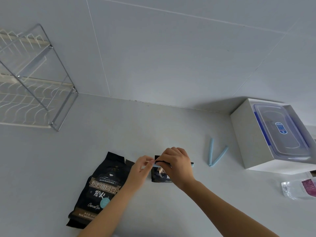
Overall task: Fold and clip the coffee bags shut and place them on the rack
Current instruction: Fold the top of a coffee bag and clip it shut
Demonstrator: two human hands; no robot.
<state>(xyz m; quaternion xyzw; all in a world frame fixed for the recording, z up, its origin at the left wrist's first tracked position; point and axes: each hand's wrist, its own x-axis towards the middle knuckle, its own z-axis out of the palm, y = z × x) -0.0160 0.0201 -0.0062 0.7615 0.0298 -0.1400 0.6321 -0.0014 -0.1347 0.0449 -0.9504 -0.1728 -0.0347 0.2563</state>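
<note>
A small black coffee bag (159, 175) lies on the white counter with its top folded over. A light blue clip (156, 165) runs across the fold. My right hand (174, 164) presses on the fold and the clip from above, and my left hand (142, 170) pinches the clip's left end. A larger black coffee bag (99, 189) lies flat to the left, partly under my left forearm. A second blue clip (216, 153), spread open in a V, lies to the right. The wire rack (34, 77) stands at the far left against the wall.
A white box (242, 134) holding a clear plastic container with blue latches (280, 130) sits at the right. A clear packet with a purple label (299, 187) lies near the right edge. The tiled wall rises behind the counter.
</note>
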